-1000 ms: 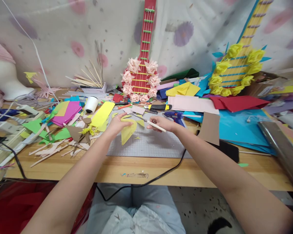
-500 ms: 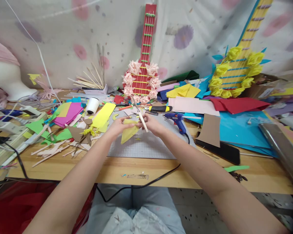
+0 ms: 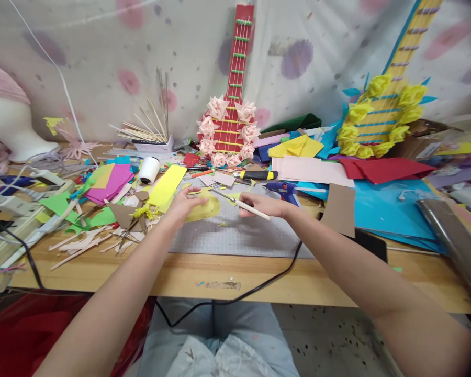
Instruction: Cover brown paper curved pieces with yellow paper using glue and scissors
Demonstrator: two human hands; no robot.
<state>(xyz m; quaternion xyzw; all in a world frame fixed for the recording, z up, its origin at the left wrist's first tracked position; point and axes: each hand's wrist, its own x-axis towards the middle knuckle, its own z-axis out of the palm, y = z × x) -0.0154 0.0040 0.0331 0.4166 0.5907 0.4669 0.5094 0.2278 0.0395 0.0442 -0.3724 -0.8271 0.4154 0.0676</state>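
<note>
My left hand [image 3: 186, 206] pinches a thin yellow piece of craft sheet [image 3: 204, 208], which hangs over the grey cutting mat [image 3: 235, 238]. To its right, my right hand [image 3: 255, 204] is closed around white-handled scissors [image 3: 255, 210]. Their narrow metal blades point left, toward the yellow piece's upper right edge; I cannot tell whether they touch it. Small yellow scraps [image 3: 222, 224] lie on the mat between and below my hands.
A blue glue gun [image 3: 284, 190] lies right of my right hand, near a yellow-black cutter [image 3: 258, 174]. A red paper guitar [image 3: 235, 99] stands behind. Coloured scraps [image 3: 102, 217] cover the left; blue sheets [image 3: 396, 214] lie right. A black cable [image 3: 255, 289] crosses the table's front edge.
The scissors have swung from pointing away to pointing left, and my right hand has moved right. The yellow piece has turned to lie more sideways in my left hand.
</note>
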